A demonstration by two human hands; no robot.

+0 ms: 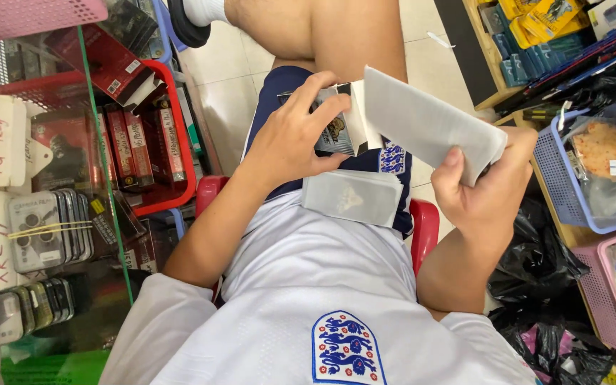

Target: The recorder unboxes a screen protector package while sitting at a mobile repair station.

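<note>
My right hand [490,189] grips a flat white box [429,125] by its lower right end, tilted over my lap. My left hand [297,132] pinches a small dark printed card or pack [336,132] at the box's open left end, where a white flap stands up. A stack of clear flat sleeves [351,198] lies on my lap below both hands. I sit on a red stool [425,228] in a white shirt and dark shorts.
A red basket [180,142] of boxed packs stands at left, behind a glass edge with bundles of phone cases [37,235]. At right are a blue basket [572,199], a pink basket [607,299], black plastic bags [543,264] and a wooden shelf [486,64].
</note>
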